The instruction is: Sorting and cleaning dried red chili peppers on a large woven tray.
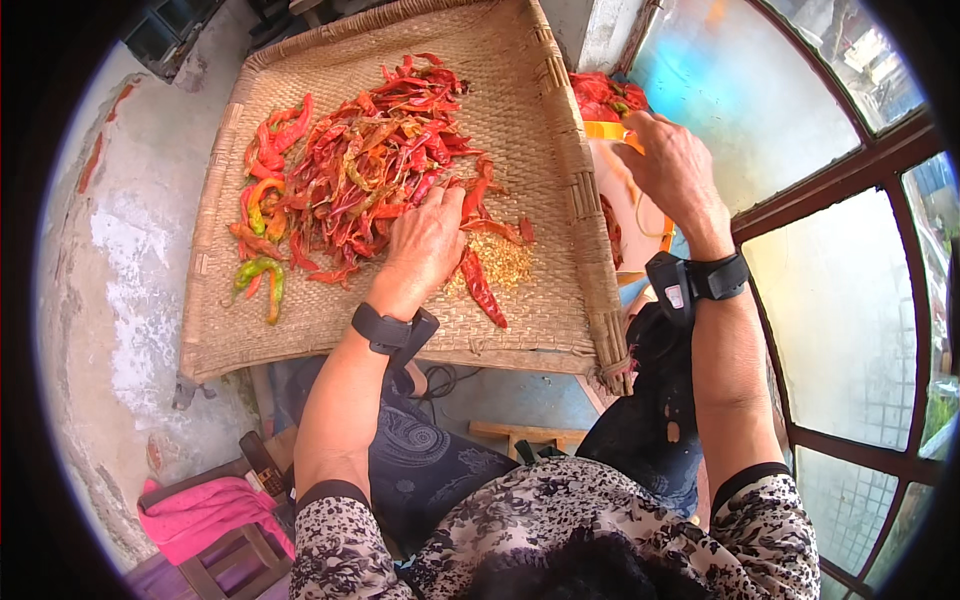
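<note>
A heap of dried red chili peppers [360,165] lies on a woven bamboo tray [510,45]. My left hand [427,232] rests at the heap's right front side, its fingertips among the peppers; whether it grips one is hidden. Just right of it lie a small pile of yellow chili seeds [502,259] and a single dark red pepper [480,289]. Green and orange peppers [262,281] sit along the tray's left side. Past the tray's right rim, my right hand [667,154] hangs above an orange-rimmed container [622,195], fingers bent; what is between them, if anything, is unclear.
A red plastic bag [600,94] with peppers stands behind the container. Framed window panes [832,315] rise close on the right, and a worn plaster wall [127,247] on the left. A pink cloth [217,517] lies over wooden furniture at lower left. My knees are under the tray's front edge.
</note>
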`<state>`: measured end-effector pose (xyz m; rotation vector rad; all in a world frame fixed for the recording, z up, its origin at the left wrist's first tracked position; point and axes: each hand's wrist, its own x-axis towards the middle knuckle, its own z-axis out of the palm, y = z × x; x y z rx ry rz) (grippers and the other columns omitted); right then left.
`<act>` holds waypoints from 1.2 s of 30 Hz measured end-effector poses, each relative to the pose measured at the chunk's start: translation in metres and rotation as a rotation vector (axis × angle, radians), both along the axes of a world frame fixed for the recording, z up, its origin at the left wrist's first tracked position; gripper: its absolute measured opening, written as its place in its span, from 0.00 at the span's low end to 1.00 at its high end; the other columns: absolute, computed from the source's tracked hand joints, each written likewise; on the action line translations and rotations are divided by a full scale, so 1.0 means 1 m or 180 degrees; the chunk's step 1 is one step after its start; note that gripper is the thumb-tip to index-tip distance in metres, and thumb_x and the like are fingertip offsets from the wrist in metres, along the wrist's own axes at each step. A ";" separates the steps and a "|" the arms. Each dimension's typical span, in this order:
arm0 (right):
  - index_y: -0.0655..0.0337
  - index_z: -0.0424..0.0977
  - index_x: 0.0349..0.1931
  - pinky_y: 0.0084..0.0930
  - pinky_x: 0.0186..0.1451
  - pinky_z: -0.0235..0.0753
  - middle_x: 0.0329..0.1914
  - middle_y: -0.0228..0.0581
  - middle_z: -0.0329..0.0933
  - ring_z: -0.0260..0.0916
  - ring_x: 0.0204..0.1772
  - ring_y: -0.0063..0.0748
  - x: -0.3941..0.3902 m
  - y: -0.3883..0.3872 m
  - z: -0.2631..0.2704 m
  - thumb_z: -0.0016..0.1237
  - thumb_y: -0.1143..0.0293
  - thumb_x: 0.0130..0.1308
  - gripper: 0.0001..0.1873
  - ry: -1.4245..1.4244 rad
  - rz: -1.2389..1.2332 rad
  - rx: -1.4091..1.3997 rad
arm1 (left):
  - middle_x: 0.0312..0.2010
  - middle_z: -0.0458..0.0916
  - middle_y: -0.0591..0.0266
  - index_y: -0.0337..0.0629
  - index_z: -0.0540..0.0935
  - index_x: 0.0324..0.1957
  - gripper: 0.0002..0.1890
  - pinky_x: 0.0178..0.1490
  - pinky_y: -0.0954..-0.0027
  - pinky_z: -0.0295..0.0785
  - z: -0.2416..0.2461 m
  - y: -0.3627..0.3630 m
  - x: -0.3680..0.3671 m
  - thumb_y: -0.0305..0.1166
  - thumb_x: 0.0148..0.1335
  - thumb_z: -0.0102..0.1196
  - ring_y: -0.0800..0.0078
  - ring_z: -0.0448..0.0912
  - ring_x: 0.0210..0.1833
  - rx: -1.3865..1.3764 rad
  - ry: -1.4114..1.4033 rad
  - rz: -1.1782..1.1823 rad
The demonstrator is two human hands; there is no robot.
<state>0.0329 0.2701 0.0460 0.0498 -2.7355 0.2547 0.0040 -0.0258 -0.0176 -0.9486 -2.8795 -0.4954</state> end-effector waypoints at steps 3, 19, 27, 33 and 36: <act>0.60 0.75 0.42 0.41 0.40 0.78 0.39 0.46 0.78 0.78 0.41 0.49 -0.008 -0.022 -0.014 0.56 0.65 0.58 0.14 0.0403 0.0666 -0.0616 | 0.39 0.76 0.44 0.35 0.75 0.47 0.17 0.39 0.49 0.70 0.000 0.005 -0.001 0.24 0.54 0.56 0.41 0.76 0.38 0.0044 -0.0093 -0.0020; 0.64 0.73 0.39 0.45 0.36 0.76 0.26 0.54 0.76 0.77 0.34 0.57 -0.010 -0.102 -0.038 0.55 0.65 0.61 0.12 -0.0400 0.2058 -0.1832 | 0.25 0.77 0.61 0.33 0.80 0.38 0.07 0.31 0.71 0.69 0.021 0.002 -0.004 0.24 0.57 0.57 0.76 0.74 0.26 0.1667 -0.0937 0.0029; 0.60 0.77 0.41 0.31 0.33 0.76 0.30 0.48 0.79 0.79 0.30 0.41 -0.013 -0.027 -0.003 0.49 0.75 0.65 0.06 0.0863 0.0663 -0.1033 | 0.26 0.79 0.67 0.37 0.81 0.38 0.05 0.32 0.77 0.72 0.018 -0.007 -0.014 0.27 0.64 0.57 0.82 0.77 0.28 0.2502 -0.1559 0.0286; 0.59 0.75 0.42 0.41 0.48 0.75 0.41 0.47 0.77 0.73 0.48 0.50 0.002 -0.002 -0.001 0.57 0.67 0.60 0.12 0.0504 -0.0112 0.0381 | 0.29 0.79 0.68 0.38 0.77 0.42 0.06 0.35 0.78 0.75 0.022 -0.001 -0.010 0.27 0.65 0.55 0.81 0.78 0.29 0.2899 -0.1731 0.0387; 0.62 0.75 0.49 0.39 0.49 0.75 0.45 0.46 0.76 0.72 0.49 0.49 -0.003 -0.026 -0.005 0.60 0.66 0.56 0.20 0.0615 0.1363 -0.0277 | 0.31 0.78 0.69 0.40 0.77 0.42 0.06 0.37 0.78 0.75 0.023 0.002 -0.009 0.29 0.65 0.57 0.82 0.77 0.32 0.2963 -0.1900 0.0194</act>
